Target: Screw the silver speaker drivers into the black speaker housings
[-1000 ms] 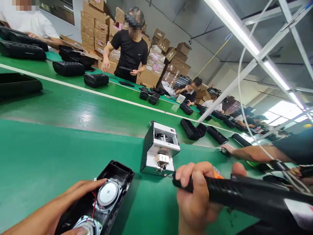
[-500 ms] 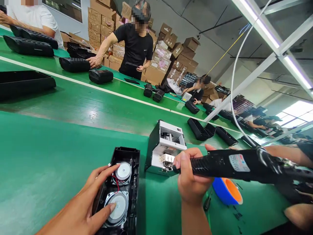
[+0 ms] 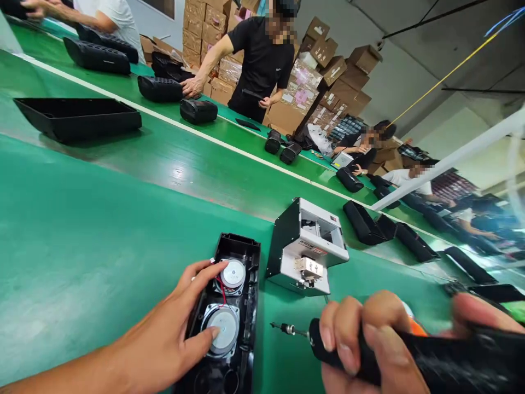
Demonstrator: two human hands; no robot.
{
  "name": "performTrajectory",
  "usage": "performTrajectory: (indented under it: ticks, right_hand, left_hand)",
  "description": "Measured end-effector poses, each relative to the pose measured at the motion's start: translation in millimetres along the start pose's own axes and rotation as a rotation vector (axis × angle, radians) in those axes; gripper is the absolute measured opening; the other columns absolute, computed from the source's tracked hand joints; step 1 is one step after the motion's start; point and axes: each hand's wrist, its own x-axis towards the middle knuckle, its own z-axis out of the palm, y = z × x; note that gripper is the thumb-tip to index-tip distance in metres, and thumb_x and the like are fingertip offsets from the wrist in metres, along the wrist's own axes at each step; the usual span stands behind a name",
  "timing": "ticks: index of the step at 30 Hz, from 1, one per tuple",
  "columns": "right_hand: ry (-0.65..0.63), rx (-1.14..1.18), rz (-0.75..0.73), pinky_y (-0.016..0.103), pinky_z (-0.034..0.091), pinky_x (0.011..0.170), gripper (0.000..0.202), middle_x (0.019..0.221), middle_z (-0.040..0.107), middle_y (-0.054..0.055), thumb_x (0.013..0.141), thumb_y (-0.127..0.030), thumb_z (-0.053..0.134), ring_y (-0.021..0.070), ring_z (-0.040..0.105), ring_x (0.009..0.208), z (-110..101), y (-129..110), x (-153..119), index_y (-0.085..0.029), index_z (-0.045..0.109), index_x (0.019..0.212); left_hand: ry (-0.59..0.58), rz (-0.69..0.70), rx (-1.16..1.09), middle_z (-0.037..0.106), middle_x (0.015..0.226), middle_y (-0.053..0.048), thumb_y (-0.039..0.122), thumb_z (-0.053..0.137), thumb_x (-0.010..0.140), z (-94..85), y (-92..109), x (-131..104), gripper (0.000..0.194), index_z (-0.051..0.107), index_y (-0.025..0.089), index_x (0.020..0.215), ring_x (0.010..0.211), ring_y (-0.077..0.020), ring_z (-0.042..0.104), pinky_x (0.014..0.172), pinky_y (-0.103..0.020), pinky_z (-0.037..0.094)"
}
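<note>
A black speaker housing (image 3: pixel 251 284) lies lengthwise on the green bench, its inside facing up. Two silver round speaker drivers sit in it: an upper one (image 3: pixel 233 273) and a lower one (image 3: pixel 223 328), with red wires between them. My left hand (image 3: pixel 180 323) holds the housing from its left side, index finger on the upper driver and thumb on the lower. My right hand (image 3: pixel 369 339) is wrapped around a black electric screwdriver (image 3: pixel 447 355). Its bit (image 3: pixel 287 328) points left, just right of the housing and apart from it.
A white and black screw feeder (image 3: pixel 309 246) stands behind the housing. Beyond it, a line carries black speaker shells (image 3: pixel 77 117). A co-worker in black (image 3: pixel 258 65) stands across the line. Blurred skin (image 3: pixel 488 314) shows at the right; an orange-rimmed bowl (image 3: pixel 417 327) is partly hidden.
The screwdriver has come down from in front of the feeder, and its bit now shows, pointing left. My left hand stays on the housing. The view has shifted, moving the scene rightward.
</note>
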Motion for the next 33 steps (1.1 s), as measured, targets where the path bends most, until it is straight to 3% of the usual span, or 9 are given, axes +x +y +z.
performTrajectory:
  ticks: [2, 4, 7, 9, 14, 23, 29, 33]
  right_hand:
    - [-0.076, 0.033, 0.014, 0.034, 0.062, 0.051, 0.06, 0.078, 0.065, -0.011, 0.11, -0.014, 0.077, 0.0164, 0.058, 0.046, 5, 5, -7, -0.054, 0.055, 0.148]
    - [-0.027, 0.059, -0.031, 0.033, 0.06, 0.051, 0.063, 0.079, 0.065, -0.011, 0.111, -0.015, 0.077, 0.015, 0.057, 0.046, 18, 17, -13, -0.052, 0.051, 0.154]
    - [0.049, 0.02, -0.045, 0.028, 0.058, 0.056, 0.06, 0.081, 0.063, -0.011, 0.115, -0.017, 0.075, 0.0131, 0.059, 0.054, 42, 38, -17, -0.047, 0.048, 0.16]
    - [0.033, -0.022, -0.017, 0.027, 0.059, 0.059, 0.056, 0.081, 0.062, -0.01, 0.116, -0.018, 0.074, 0.0128, 0.061, 0.058, 51, 49, -17, -0.044, 0.049, 0.16]
    - [-0.014, -0.056, 0.031, 0.023, 0.06, 0.062, 0.06, 0.086, 0.062, -0.009, 0.118, -0.017, 0.07, 0.0111, 0.064, 0.062, 49, 58, -19, -0.042, 0.045, 0.167]
    - [0.051, -0.061, 0.063, 0.023, 0.056, 0.061, 0.046, 0.081, 0.061, -0.01, 0.117, -0.025, 0.075, 0.0113, 0.059, 0.059, 61, 62, -24, -0.039, 0.053, 0.154]
    - [-0.033, -0.083, -0.01, 0.027, 0.052, 0.058, 0.045, 0.085, 0.057, -0.008, 0.113, -0.021, 0.074, 0.0144, 0.056, 0.06, 55, 71, -31, -0.037, 0.053, 0.149]
    - [-0.052, -0.042, 0.001, 0.025, 0.048, 0.056, 0.04, 0.085, 0.056, -0.009, 0.113, -0.022, 0.073, 0.0134, 0.053, 0.058, 55, 72, -31, -0.039, 0.053, 0.144]
  left_hand:
    - [0.01, -0.028, -0.011, 0.035, 0.188, -0.003, 0.031, 0.058, 0.108, 1.3, 9, -1, 0.075, 0.037, 0.048, 0.179, 0.169, -0.0348, 0.051, 0.14, -0.059, 0.042]
    - [0.006, -0.031, -0.027, 0.035, 0.187, -0.004, 0.033, 0.059, 0.109, 1.9, 13, -2, 0.075, 0.038, 0.046, 0.179, 0.171, -0.0349, 0.049, 0.142, -0.058, 0.04]
    - [-0.025, -0.011, -0.032, 0.034, 0.188, -0.005, 0.037, 0.062, 0.111, -0.5, 7, -1, 0.075, 0.036, 0.045, 0.18, 0.172, -0.0337, 0.047, 0.142, -0.054, 0.039]
    - [-0.06, -0.001, -0.008, 0.031, 0.189, -0.004, 0.039, 0.062, 0.112, -2.9, -2, -1, 0.077, 0.032, 0.048, 0.182, 0.172, -0.0325, 0.048, 0.141, -0.053, 0.039]
    - [-0.103, -0.007, 0.049, 0.019, 0.193, 0.0, 0.039, 0.058, 0.115, -4.2, -12, -3, 0.081, 0.018, 0.056, 0.182, 0.175, -0.0296, 0.041, 0.142, -0.054, 0.035]
    - [-0.111, -0.005, 0.003, 0.019, 0.194, -0.003, 0.036, 0.06, 0.115, -6.4, -6, -4, 0.084, 0.017, 0.055, 0.184, 0.175, -0.0346, 0.041, 0.141, -0.06, 0.038]
    - [-0.069, 0.012, -0.05, 0.031, 0.19, -0.005, 0.03, 0.064, 0.111, -6.6, -5, -1, 0.078, 0.035, 0.049, 0.181, 0.174, -0.0384, 0.042, 0.14, -0.058, 0.039]
    - [-0.07, 0.007, -0.084, 0.032, 0.191, -0.002, 0.03, 0.065, 0.111, -5.7, -1, -1, 0.078, 0.037, 0.05, 0.18, 0.176, -0.0355, 0.038, 0.14, -0.054, 0.038]
